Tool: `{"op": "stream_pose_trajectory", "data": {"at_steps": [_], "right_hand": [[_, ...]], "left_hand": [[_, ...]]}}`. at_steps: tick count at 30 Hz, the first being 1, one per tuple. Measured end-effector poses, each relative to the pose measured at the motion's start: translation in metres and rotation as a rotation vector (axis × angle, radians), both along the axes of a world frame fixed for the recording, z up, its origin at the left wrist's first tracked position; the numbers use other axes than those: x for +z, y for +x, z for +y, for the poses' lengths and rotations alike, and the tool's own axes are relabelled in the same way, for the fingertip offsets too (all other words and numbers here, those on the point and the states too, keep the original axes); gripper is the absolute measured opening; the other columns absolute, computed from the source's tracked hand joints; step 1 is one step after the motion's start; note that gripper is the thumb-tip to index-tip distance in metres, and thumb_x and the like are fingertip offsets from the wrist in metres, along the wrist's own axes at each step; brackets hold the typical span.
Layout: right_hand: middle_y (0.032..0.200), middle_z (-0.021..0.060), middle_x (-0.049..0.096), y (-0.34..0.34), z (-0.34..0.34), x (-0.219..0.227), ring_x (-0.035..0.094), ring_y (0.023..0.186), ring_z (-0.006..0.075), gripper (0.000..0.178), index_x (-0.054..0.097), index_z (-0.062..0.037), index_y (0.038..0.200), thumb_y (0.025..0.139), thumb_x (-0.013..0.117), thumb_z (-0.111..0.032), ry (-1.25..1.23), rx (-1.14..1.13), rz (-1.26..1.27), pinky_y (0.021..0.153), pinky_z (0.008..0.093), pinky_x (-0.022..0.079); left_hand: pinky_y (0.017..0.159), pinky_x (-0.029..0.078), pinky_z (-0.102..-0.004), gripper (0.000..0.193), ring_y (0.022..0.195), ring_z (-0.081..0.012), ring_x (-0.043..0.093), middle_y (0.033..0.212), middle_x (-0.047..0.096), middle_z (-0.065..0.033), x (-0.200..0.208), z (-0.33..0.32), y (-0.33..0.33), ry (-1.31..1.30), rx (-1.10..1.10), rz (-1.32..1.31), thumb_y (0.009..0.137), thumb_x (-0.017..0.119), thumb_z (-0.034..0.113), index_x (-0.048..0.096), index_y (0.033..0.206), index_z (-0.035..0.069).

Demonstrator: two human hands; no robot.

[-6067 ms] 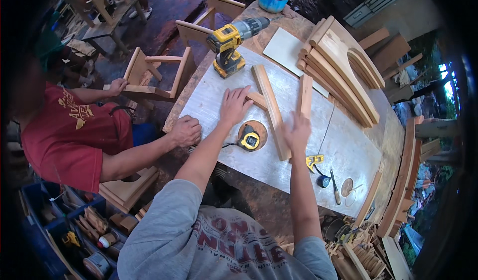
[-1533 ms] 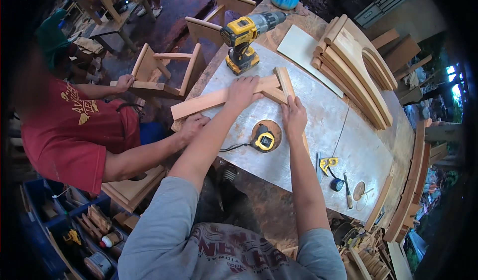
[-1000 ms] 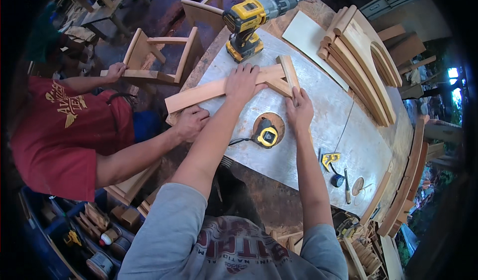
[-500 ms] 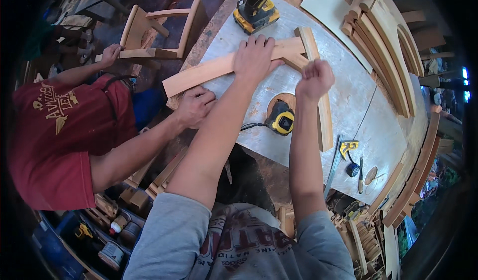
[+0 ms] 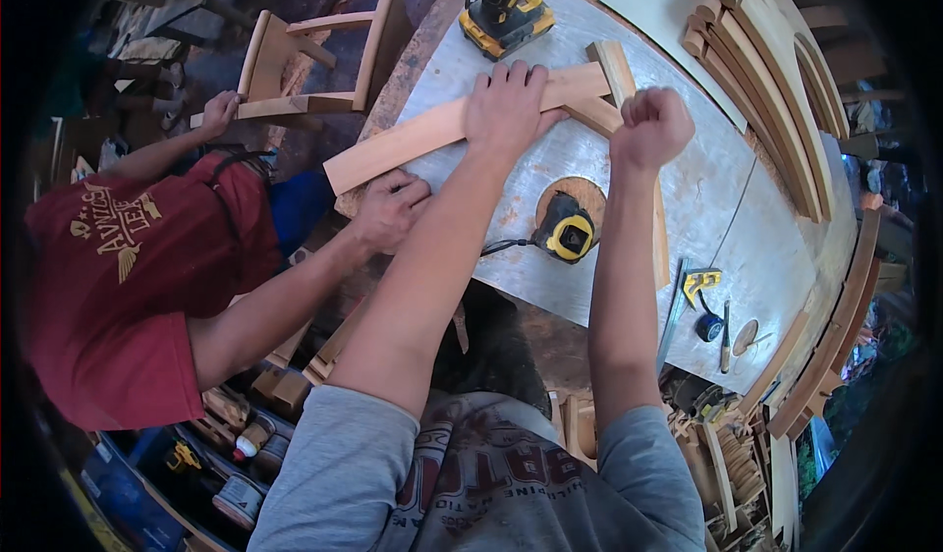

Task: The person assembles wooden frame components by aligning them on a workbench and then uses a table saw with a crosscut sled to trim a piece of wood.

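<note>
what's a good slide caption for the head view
Left hand pressing a long wooden board flat while the right hand fists over a crossing wooden slat.

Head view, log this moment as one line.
left hand flat on long board | right hand fisted on upright board | tape measure nearby

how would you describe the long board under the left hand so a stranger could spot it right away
On the grey metal-topped workbench, below the yellow and black drill, a long pale wooden board runs crosswise, its near end overhanging the bench edge. The left hand presses flat on it. Unlike the stacked curved pieces, it is straight.
</note>
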State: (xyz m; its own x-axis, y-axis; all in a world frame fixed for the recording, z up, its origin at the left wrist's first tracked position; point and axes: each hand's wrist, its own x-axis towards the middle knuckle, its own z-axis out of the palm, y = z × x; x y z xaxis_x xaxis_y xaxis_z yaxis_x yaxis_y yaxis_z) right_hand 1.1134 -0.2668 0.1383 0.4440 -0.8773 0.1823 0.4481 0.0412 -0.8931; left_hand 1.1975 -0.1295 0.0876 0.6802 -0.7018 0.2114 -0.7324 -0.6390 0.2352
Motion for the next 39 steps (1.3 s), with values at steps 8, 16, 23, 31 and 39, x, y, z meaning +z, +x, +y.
{"op": "stream_pose_trajectory", "data": {"at_steps": [8,16,23,31,39], "right_hand": [[0.055,0.0029,0.043,-0.014,-0.009,0.054,0.036,0.047,0.0097,0.025,0.051,-0.0021,0.058,0.082,0.056,-0.004,-0.273,-0.172,0.173,0.045,0.028,0.025],[0.053,0.0114,0.044,-0.135,0.005,0.062,0.041,0.05,0.0202,0.035,0.055,0.0031,0.064,0.089,0.068,-0.018,-0.536,-0.186,0.67,0.052,0.0405,0.035],[0.065,0.0218,0.065,-0.33,0.225,-0.053,0.065,0.06,0.037,0.035,0.071,0.0016,0.074,0.09,0.063,-0.029,-0.171,0.211,1.276,0.061,0.0484,0.049],[0.061,0.0158,0.061,-0.323,0.224,-0.039,0.058,0.057,0.0202,0.035,0.068,0.0026,0.076,0.092,0.067,-0.029,-0.035,0.067,1.21,0.059,0.041,0.046],[0.059,0.0146,0.058,-0.23,0.103,-0.003,0.054,0.055,0.0151,0.035,0.069,0.002,0.077,0.093,0.068,-0.03,-0.362,0.26,0.976,0.056,0.0377,0.045]], "left_hand": [[0.085,0.049,-0.0424,0.064,0.105,-0.0271,0.061,0.11,0.064,-0.0071,-0.001,-0.001,0.001,-0.019,-0.01,0.002,0.082,0.072,0.063,0.062,0.122,0.013],[0.09,0.047,-0.0465,0.065,0.111,-0.0294,0.059,0.117,0.063,-0.0094,0.018,0.003,0.001,-0.054,-0.06,0.051,0.085,0.074,0.056,0.059,0.129,0.011],[0.111,0.039,-0.05,0.088,0.138,-0.0361,0.044,0.145,0.052,-0.0178,0.026,0.017,0.011,-0.004,-0.145,0.322,0.083,0.078,0.043,0.038,0.153,0.008],[0.118,0.034,-0.0519,0.068,0.141,-0.0396,0.041,0.147,0.049,-0.0185,0.021,0.073,-0.016,-0.404,-0.264,0.248,0.082,0.079,0.031,0.055,0.141,0.007],[0.094,0.054,-0.044,0.043,0.108,-0.0337,0.069,0.118,0.071,-0.0164,0.057,0.176,-0.152,-0.405,-0.155,0.512,0.089,0.074,0.034,0.07,0.123,0.008]]}}
